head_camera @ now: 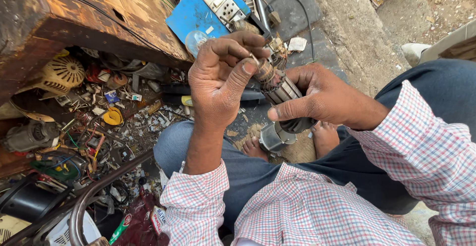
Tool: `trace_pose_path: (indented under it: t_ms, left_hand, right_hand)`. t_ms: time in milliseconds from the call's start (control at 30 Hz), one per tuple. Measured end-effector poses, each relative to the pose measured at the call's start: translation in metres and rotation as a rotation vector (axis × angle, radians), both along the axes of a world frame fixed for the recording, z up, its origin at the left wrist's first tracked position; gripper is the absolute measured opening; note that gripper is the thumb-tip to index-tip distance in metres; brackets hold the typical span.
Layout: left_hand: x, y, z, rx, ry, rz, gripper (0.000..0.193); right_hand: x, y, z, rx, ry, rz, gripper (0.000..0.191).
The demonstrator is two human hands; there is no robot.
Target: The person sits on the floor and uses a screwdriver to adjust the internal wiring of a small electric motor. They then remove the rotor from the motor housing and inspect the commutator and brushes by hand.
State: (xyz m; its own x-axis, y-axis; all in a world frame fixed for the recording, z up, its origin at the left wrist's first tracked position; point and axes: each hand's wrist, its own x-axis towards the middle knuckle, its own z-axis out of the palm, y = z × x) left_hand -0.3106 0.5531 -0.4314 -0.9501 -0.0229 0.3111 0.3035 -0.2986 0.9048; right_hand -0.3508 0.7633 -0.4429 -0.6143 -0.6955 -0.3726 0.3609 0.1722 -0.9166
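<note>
Motor rotor [280, 94] sits between the person's two hands, up above the lap. It is a dark metal roll with copper wire wound near its top end, and it tilts up to the left. The right hand [322, 97] is wrapped around the lower part of the rotor and holds it tight. The left hand [220, 80] is curled at the top end, with its thumb and fingers pinching there. What they pinch is too small to tell. A blue board [191, 15] with white sockets lies just past the hands. A wooden table [79, 13] is on the left. Under it, a pile of old parts and wires [84, 122] covers the floor.
</note>
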Motion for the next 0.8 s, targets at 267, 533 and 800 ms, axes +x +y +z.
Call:
trace_pose_path:
  t_ms: [267,533,800]
  left_hand:
    - [0.008,0.008,-0.004,-0.27,0.139,0.211,0.02]
    - [0.015,0.001,0.017,-0.257,0.104,0.149,0.017]
    - [0.018,0.004,0.014,-0.282,0.106,-0.05,0.014]
  right_hand:
    - [0.001,0.003,0.0,-0.075,-0.057,0.037,0.028]
    - [0.004,0.003,0.013,0.171,0.555,-0.056,0.041]
    - [0.009,0.012,0.014,0.074,0.527,-0.044,0.042]
